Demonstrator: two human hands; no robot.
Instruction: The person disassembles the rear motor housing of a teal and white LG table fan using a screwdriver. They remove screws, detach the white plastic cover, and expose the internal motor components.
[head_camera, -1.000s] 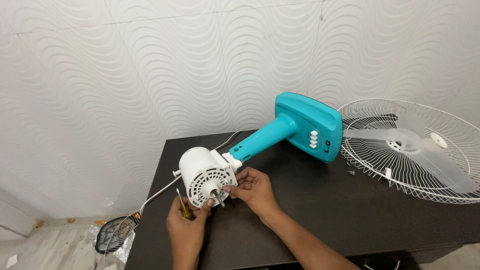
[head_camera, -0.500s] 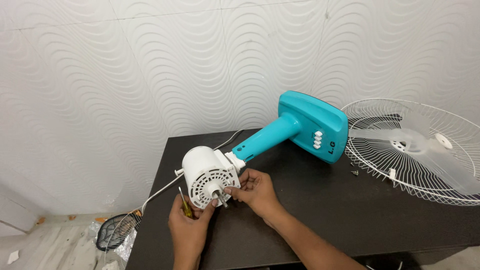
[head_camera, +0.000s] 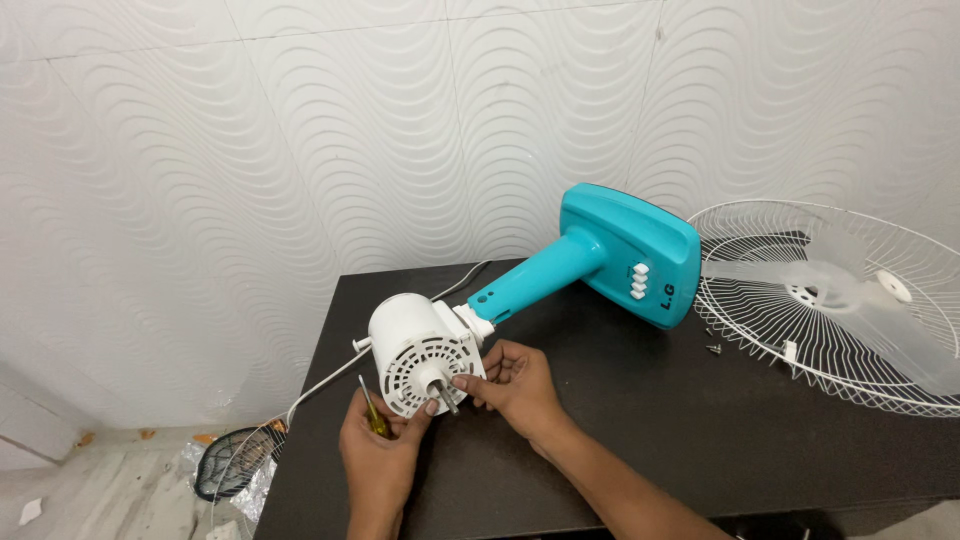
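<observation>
Motor housing (head_camera: 420, 350), white, lies on side at near-left corner of dark table (head_camera: 620, 420), shaft toward camera, turquoise stand (head_camera: 600, 255) stretching behind it. Left hand (head_camera: 380, 450) clenched round yellow-handled screwdriver (head_camera: 372, 412), thumb on housing face. Right hand (head_camera: 515, 385) pinches housing's right edge beside shaft. Against earlier frames: hands and housing unmoved on table; only view drifted slightly. Wire fan guard (head_camera: 830, 300) rests at right, small screws (head_camera: 712, 340) just beside it.

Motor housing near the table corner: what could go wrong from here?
The white motor housing sits near the table's front-left corner, so it could slip off. The left hand also pinches a screwdriver against it, which might drop. Loose screws by the wire guard could roll away.
</observation>
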